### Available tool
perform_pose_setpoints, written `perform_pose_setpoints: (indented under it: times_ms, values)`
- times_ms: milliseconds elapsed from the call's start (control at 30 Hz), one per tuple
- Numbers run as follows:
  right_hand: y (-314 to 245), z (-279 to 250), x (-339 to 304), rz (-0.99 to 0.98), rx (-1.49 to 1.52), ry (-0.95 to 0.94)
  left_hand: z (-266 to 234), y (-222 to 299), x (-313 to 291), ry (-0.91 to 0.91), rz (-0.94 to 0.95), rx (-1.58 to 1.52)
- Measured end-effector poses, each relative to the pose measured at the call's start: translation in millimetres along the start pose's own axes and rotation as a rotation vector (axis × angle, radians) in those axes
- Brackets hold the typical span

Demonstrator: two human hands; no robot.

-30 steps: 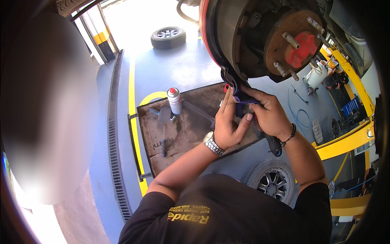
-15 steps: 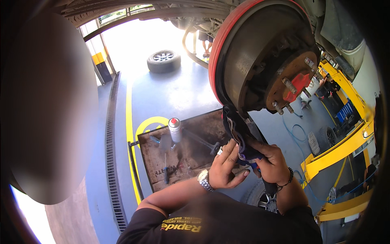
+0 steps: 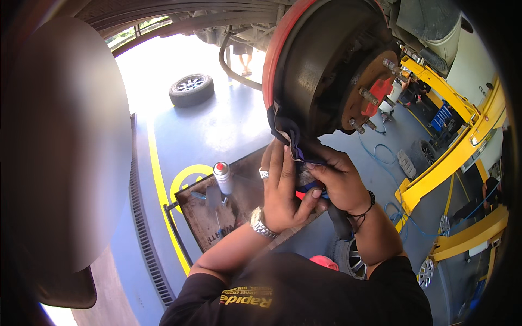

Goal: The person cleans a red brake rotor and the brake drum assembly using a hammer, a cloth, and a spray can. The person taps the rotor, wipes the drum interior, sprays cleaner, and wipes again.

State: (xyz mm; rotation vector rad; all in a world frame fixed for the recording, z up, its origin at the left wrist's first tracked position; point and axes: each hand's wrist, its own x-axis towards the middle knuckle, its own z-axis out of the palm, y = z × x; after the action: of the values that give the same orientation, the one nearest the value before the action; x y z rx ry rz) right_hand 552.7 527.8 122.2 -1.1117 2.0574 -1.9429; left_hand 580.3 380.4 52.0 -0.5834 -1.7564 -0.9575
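A dark, crumpled cloth (image 3: 286, 130) reaches from my hands up to the lower left rim of the brake drum (image 3: 304, 70). It touches the drum there. My right hand (image 3: 342, 179) is closed round the cloth's lower part, thumb on top. My left hand (image 3: 283, 190), with a watch and a ring, lies against the cloth, fingers stretched out and thumb apart. Something blue and red shows between the hands, too covered to name. The drum has a red outer edge, and its rusty hub (image 3: 353, 111) carries several wheel studs and a red patch.
Below left stands a worn cart tray (image 3: 190, 217) with a white spray can (image 3: 222, 178) and small tools. A wheel (image 3: 191, 90) lies on the floor beyond. Yellow lift arms (image 3: 435, 190) and blue hoses are at right. A blurred rounded object (image 3: 70, 152) fills the left.
My hands have moved up and slightly left with the cloth, closer to the drum. More of the cloth now lies along the drum's rim. The whole view has shifted a little.
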Motion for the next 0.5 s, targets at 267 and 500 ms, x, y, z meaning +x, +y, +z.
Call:
perform_pose_setpoints:
  times_ms: [267, 500]
  values:
    - [-75.2, 18.4, 35.2, -0.006, 0.193, 0.115, -24.7, 4.8, 77.8, 0.101, 0.155, -0.045]
    - [-111.1, -2.3, 52.5, 0.095, 0.965, -0.1, -48.2, 36.7, 174.0, -0.002, 0.357, 0.155]
